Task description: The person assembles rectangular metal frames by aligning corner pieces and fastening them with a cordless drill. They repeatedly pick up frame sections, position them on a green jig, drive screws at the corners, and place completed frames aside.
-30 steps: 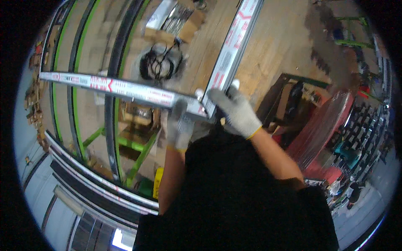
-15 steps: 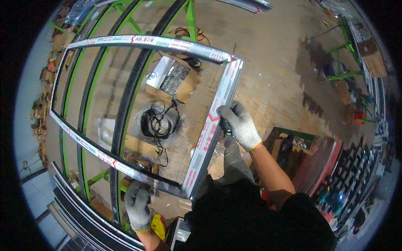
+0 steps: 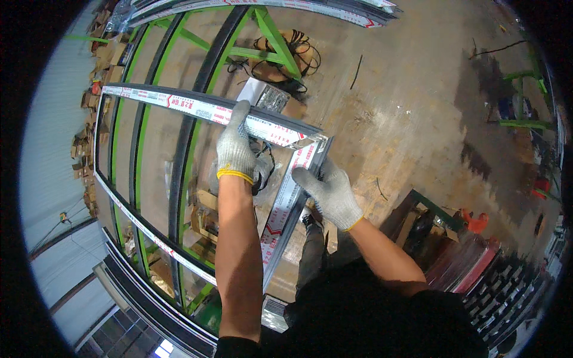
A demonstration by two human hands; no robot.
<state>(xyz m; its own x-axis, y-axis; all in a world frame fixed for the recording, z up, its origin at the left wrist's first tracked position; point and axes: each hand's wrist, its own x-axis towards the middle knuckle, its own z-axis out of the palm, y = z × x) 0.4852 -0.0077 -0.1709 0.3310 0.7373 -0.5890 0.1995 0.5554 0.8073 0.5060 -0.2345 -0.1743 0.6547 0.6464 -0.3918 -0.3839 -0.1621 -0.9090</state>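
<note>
A large rectangular metal frame with white and red printed protective film lies across black padded rails on green supports. My left hand, in a grey-white knitted glove, is closed on the far bar, a little left of the near right corner joint. Bare metal shows at this joint. On the right-hand bar, just below the same corner, my right hand grips with the thumb on top and the other fingers around the outer side. Its glove matches the left one. The undersides of both grips are hidden.
Beneath the rails sit a cardboard box and coiled black cables. More filmed profiles lie at the far end. A red stack and a green-edged crate stand at the right. Long dark profiles run along the lower left.
My left hand has come up from below the near bar and taken hold of the far bar. My right hand has stayed on the right-hand bar, now nearer the corner. The view has shifted.
</note>
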